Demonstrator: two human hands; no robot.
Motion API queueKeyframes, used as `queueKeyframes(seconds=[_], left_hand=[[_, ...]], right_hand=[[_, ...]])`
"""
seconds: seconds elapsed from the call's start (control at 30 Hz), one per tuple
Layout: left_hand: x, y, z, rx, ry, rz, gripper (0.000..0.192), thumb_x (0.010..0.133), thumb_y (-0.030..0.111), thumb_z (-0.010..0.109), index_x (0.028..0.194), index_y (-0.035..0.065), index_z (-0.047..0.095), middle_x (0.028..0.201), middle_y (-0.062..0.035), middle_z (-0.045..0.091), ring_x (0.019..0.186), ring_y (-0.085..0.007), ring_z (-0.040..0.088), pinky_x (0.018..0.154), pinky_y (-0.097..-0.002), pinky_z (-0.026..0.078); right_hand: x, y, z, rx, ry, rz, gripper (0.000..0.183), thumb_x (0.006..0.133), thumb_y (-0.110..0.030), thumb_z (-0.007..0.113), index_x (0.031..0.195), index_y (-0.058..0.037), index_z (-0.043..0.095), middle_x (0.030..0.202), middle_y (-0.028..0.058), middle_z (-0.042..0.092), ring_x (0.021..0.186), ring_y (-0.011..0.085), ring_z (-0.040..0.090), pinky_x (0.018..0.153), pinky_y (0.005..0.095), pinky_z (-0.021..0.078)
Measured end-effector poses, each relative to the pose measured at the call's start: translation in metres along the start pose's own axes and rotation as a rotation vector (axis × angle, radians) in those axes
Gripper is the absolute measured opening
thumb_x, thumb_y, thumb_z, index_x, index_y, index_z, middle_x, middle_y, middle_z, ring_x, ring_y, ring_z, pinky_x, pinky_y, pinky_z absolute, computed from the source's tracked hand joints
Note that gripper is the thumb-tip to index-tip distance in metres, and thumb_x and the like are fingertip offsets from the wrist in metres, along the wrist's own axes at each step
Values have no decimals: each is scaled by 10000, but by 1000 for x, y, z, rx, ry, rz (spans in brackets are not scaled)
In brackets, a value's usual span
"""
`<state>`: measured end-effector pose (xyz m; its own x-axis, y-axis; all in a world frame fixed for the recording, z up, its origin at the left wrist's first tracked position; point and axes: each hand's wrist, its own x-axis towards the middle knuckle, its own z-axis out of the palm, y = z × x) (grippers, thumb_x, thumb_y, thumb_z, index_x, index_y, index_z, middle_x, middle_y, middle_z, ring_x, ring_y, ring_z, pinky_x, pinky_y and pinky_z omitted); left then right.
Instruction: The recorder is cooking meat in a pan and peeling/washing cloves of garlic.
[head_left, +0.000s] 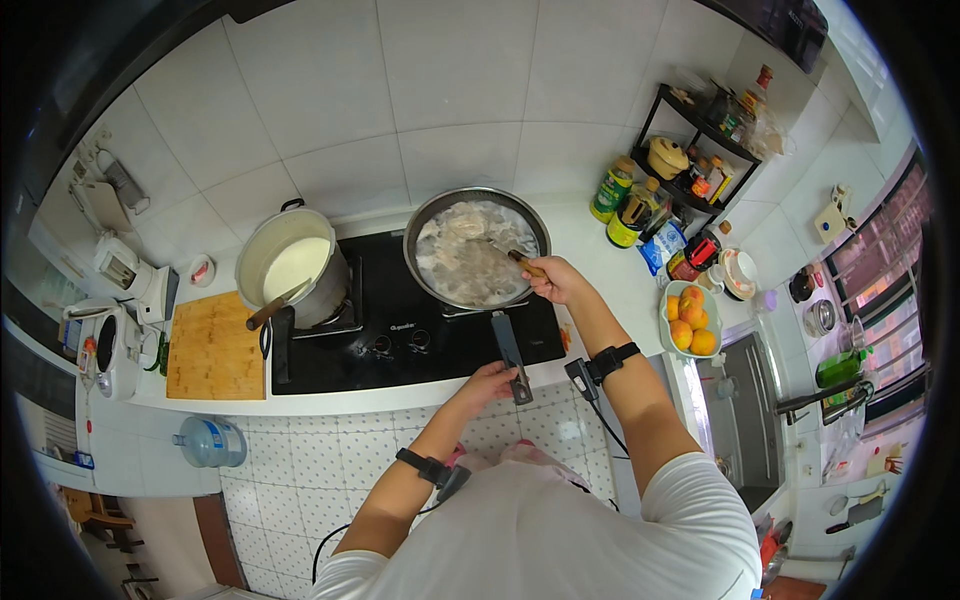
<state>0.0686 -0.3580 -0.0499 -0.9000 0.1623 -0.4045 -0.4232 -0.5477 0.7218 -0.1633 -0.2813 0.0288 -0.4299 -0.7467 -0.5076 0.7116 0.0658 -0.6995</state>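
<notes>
On the right burner of the black gas hob (360, 382) stands a wide metal frying pan (411, 259). Cloudy, foaming liquid with pale pieces (469, 225) fills it; what the pieces are I cannot tell. My right hand (551, 279) grips the wooden handle of a utensil (525, 264), whose metal end dips into the liquid. At the near side, my left hand (495, 381) is at the pan's grey handle (510, 349), fingers against its left edge. On the left burner a deep metal pot (251, 277) holds white liquid (296, 266), with a wooden-handled utensil (271, 309) resting inside.
A wooden cutting board (214, 349) lies left of the hob. To the right are sauce bottles (613, 187), a black corner rack (701, 127), a bowl of peaches (690, 319) and a sink (742, 405). A large water bottle (214, 442) is on the floor.
</notes>
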Motion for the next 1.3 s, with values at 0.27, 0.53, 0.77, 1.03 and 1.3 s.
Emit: queueKeyframes(seconds=[0.27, 0.53, 0.77, 1.03, 1.3], left_hand=[[2, -1, 0, 33, -8, -31, 200, 853, 204, 480, 996, 67, 511, 980, -67, 582, 876, -166, 573, 796, -301, 440], [1, 4, -3, 71, -32, -43, 223, 851, 219, 483, 1012, 67, 510, 969, -61, 582, 870, -164, 574, 795, -296, 440], [8, -1, -9, 99, -43, -65, 214, 843, 245, 499, 987, 88, 511, 904, -29, 585, 802, -142, 578, 754, -288, 443], [10, 1, -11, 65, -68, -102, 203, 837, 237, 509, 979, 92, 510, 904, -28, 586, 817, -143, 572, 752, -280, 437], [7, 2, -14, 5, -106, -45, 220, 830, 225, 517, 991, 75, 504, 971, -60, 582, 838, -152, 566, 753, -276, 439]], right_hand=[[12, 3, 14, 33, 55, -48, 150, 837, -137, 432, 809, 11, 435, 637, 65, 463, 402, 76, 322, 332, 186, 239], [11, 12, 21, 72, 85, -103, 133, 837, -125, 423, 811, 4, 442, 652, 80, 498, 403, 81, 355, 330, 183, 257], [3, 21, 18, 27, 126, -172, 145, 820, -146, 472, 820, -2, 458, 647, 75, 498, 401, 69, 353, 321, 183, 246], [-44, 19, 27, 52, 136, -259, 156, 833, -138, 426, 898, 2, 442, 703, 73, 485, 388, 53, 299, 323, 174, 240], [-152, 13, 13, 93, 74, -274, 145, 824, -123, 440, 906, -4, 451, 751, 91, 503, 384, 16, 263, 301, 139, 195]])
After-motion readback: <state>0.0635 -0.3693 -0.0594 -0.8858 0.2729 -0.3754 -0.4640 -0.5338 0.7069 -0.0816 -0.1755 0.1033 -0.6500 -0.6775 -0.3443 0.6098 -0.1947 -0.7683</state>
